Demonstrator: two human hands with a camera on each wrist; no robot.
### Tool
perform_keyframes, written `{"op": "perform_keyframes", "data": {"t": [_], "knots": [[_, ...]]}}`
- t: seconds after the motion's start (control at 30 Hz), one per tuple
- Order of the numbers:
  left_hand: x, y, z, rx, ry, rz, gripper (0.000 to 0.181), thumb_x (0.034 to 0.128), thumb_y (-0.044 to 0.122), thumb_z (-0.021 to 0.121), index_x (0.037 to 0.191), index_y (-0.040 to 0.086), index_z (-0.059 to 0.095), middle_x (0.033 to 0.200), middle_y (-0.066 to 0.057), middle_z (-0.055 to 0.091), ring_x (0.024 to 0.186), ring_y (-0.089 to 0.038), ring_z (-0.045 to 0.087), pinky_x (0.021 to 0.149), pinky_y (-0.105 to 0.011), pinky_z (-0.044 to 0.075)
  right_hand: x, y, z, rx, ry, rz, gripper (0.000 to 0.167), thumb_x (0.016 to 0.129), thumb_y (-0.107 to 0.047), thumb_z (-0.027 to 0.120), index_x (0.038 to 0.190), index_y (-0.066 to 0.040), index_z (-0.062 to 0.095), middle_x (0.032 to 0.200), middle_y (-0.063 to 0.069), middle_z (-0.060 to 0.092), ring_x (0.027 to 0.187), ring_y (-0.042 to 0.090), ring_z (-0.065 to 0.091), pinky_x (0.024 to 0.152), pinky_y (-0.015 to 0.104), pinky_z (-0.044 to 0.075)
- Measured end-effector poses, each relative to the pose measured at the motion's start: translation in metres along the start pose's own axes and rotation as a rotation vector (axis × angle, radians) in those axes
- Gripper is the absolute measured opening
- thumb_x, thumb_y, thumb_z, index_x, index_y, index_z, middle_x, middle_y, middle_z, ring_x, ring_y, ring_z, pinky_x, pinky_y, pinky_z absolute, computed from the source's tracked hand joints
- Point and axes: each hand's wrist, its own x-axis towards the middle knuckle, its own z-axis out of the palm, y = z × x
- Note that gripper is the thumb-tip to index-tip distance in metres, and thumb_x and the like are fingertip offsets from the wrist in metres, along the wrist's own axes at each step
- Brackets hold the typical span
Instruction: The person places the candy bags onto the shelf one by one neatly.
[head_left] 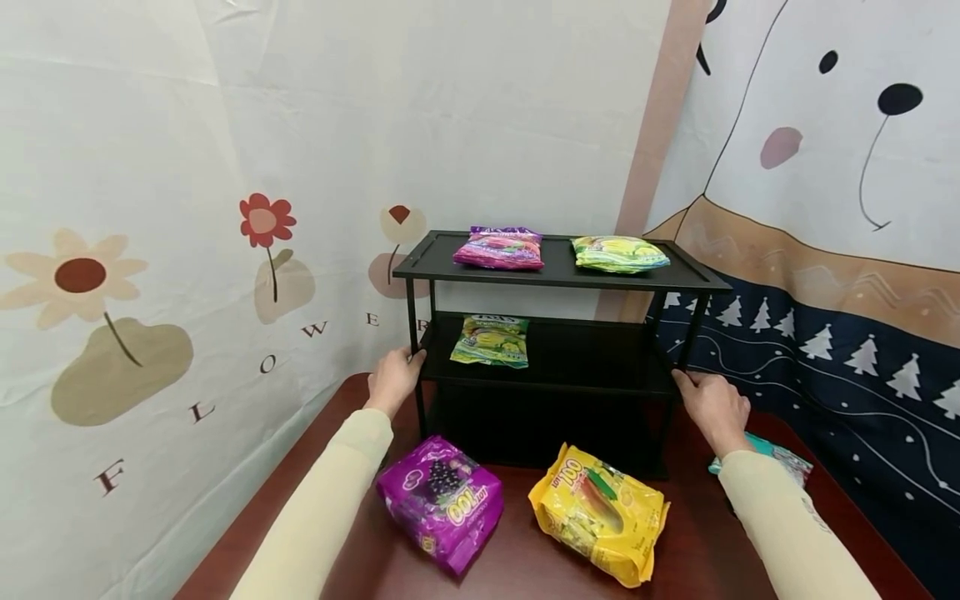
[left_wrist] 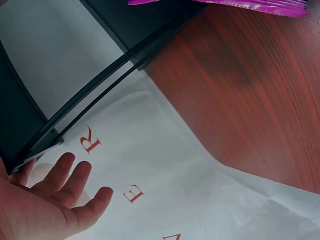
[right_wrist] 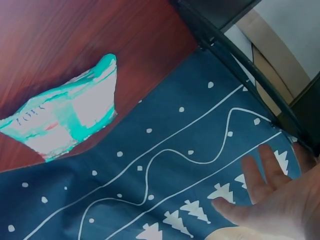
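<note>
A black three-tier shelf rack (head_left: 592, 354) stands on the table. My left hand (head_left: 393, 383) holds its left side at the middle tier, thumb on the front corner near the post. In the left wrist view, several fingers of that hand (left_wrist: 65, 202) extend away from the rack. On the opposite side my right hand (head_left: 714, 407) grips the middle tier's right corner. A pink-purple candy bag (head_left: 501, 250) and a yellow-green bag (head_left: 621, 254) lie on the top tier. Another green-yellow bag (head_left: 491, 342) rests on the middle tier, left of centre.
In front of the rack, a purple grape candy bag (head_left: 442, 500) and a yellow mango candy bag (head_left: 600, 512) lie on the reddish-brown table (head_left: 517, 575). A teal-and-white packet (right_wrist: 75, 112) lies near the table's right edge. Printed cloth (head_left: 487, 117) hangs behind.
</note>
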Motion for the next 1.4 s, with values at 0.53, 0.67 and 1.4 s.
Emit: {"op": "perform_keyframes", "data": {"t": [0.53, 0.67, 1.4], "knots": [[-0.001, 0.008, 0.002, 0.009, -0.03, -0.014, 0.044, 0.1058, 0.035, 0.045, 0.139, 0.01, 0.059, 0.134, -0.018, 0.061, 0.116, -0.039, 0.059, 0.095, -0.061, 0.04, -0.004, 0.02, -0.01, 0.021, -0.162, -0.05, 0.066, 0.107, -0.049, 0.03, 0.139, 0.005, 0.052, 0.137, 0.034, 0.048, 0.117, 0.051, 0.049, 0.094, 0.066, 0.037], [-0.002, 0.009, 0.003, 0.005, -0.036, -0.022, 0.043, 0.1059, 0.035, 0.045, 0.139, 0.011, 0.059, 0.134, -0.017, 0.061, 0.118, -0.039, 0.058, 0.097, -0.063, 0.037, -0.005, 0.022, -0.011, 0.007, -0.176, -0.057, 0.067, 0.106, -0.05, 0.029, 0.14, 0.004, 0.052, 0.137, 0.034, 0.048, 0.117, 0.052, 0.049, 0.094, 0.066, 0.037], [0.0, 0.003, 0.0, 0.006, -0.011, -0.036, 0.041, 0.1052, 0.035, 0.046, 0.134, 0.012, 0.063, 0.129, -0.018, 0.063, 0.118, -0.04, 0.056, 0.098, -0.069, 0.027, -0.005, 0.056, -0.027, -0.201, -0.254, -0.036, 0.066, 0.106, -0.048, 0.034, 0.137, 0.007, 0.05, 0.133, 0.041, 0.046, 0.113, 0.059, 0.043, 0.09, 0.073, 0.026]]}}
